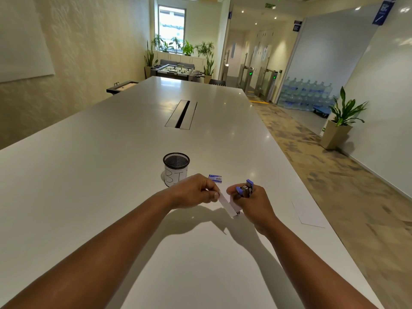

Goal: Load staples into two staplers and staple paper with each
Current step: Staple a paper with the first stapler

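Note:
My right hand (249, 204) grips a small blue and metal stapler (244, 189) above the white table (111, 175). Its blue ends stick out above my fingers. My left hand (194, 191) pinches the upper end of a narrow white paper strip (227, 205). The strip slants down to the right, and its lower end reaches under my right hand. A small blue staple box (215, 178) lies on the table just behind my hands. Only one stapler is in view.
A black mesh cup (176, 167) with a white handwritten label stands behind my left hand. A white sheet of paper (308, 214) lies near the table's right edge. A cable slot (181, 114) runs along the table's middle, farther back.

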### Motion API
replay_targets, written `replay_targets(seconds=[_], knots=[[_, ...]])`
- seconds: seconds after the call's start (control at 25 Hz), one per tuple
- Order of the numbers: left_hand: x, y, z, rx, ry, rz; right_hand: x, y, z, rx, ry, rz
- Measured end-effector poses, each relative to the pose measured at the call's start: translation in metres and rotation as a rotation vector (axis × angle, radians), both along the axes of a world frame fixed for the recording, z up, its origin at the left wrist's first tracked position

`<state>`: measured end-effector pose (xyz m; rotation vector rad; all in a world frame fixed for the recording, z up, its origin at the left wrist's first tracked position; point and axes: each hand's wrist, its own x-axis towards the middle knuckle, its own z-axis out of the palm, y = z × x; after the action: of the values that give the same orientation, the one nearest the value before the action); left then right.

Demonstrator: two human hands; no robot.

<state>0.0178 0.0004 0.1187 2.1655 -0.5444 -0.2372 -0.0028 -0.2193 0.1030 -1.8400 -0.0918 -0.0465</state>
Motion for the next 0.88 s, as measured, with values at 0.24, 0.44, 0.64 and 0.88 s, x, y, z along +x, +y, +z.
replay_targets(seconds=[0.24, 0.44, 0.64, 0.88], knots=[[0.000, -0.006, -0.003, 0.130, -0.156, 0.139, 0.001, -0.002, 0.000, 0.032, 0.019, 0.146], [-0.001, -0.010, -0.005, 0.008, -0.184, 0.207, 0.002, 0.007, -0.003, -0.109, -0.063, 0.065], [-0.001, -0.011, -0.005, -0.059, -0.185, 0.213, 0.001, 0.009, -0.005, -0.081, -0.066, 0.027], [-0.002, -0.016, -0.009, -0.113, -0.162, 0.291, 0.001, 0.012, -0.005, -0.035, -0.084, 0.004]])
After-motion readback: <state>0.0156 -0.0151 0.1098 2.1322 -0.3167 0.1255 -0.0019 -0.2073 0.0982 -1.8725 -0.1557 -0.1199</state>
